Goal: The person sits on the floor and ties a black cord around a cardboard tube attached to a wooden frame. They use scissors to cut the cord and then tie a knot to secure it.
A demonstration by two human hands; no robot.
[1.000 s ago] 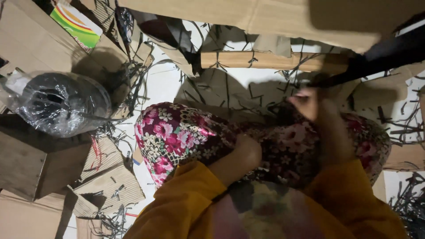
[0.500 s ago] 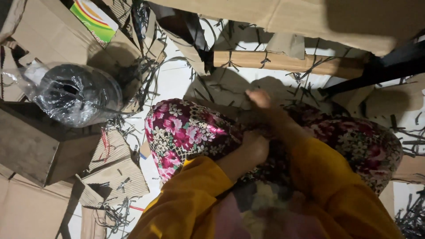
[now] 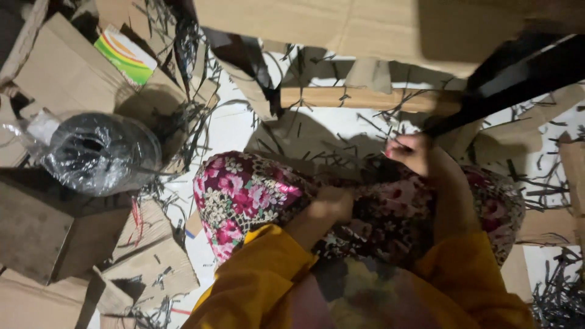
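Two hands are at work over a lap in flowered cloth (image 3: 244, 195). The left hand (image 3: 332, 204) is curled shut and pressed against the dark fabric between the knees, much where it lay half a second ago; what it pinches, if anything, I cannot tell. The right hand (image 3: 409, 152) has moved: a second ago it was raised toward the black bar (image 3: 518, 82) on the right, then it swung in over the knee, and now it has gone out again, fingers closed near the bar's lower end. Whether it grips the bar, a strip of card or nothing is not clear, since the fingers are blurred. That back-and-forth reads as repeated reaching between lap and bar.

Yellow sleeves (image 3: 262, 286) cover both forearms. Just beyond the right hand a long folded cardboard strip (image 3: 365, 99) lies across the white floor (image 3: 228, 131), among many thin dark shreds. A large cardboard sheet (image 3: 341, 24) spans the top. Left of the knees sits a dark roll wrapped in clear plastic (image 3: 97, 152), resting on flattened boxes (image 3: 55, 79).
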